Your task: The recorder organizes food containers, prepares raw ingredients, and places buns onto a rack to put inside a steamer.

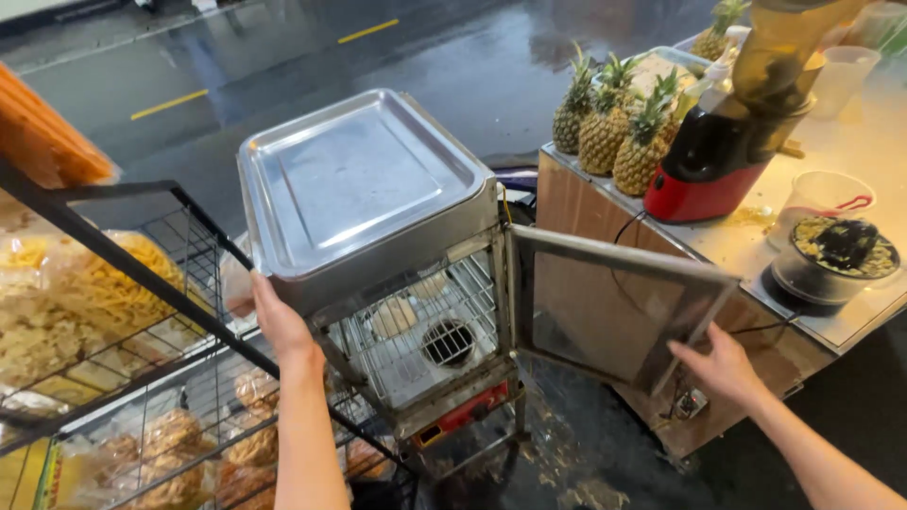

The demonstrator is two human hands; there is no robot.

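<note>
A metal steamer cabinet [364, 179] with a flat square lid stands in the middle of the head view. Its glass door [605, 316] is swung open to the right. Inside, a wire shelf [416, 340] holds two pale round buns [392, 316] and a round opening shows beneath. My left hand [279, 321] grips the cabinet's front left corner, just under the lid. My right hand [718, 364] holds the outer lower edge of the open door.
A black wire rack [142, 283] with bagged snacks stands at the left. To the right, a counter [879, 142] carries several pineapples [614, 123], a red juicer [727, 142], plastic cups and a pulp container [836, 255]. Wet pavement lies behind.
</note>
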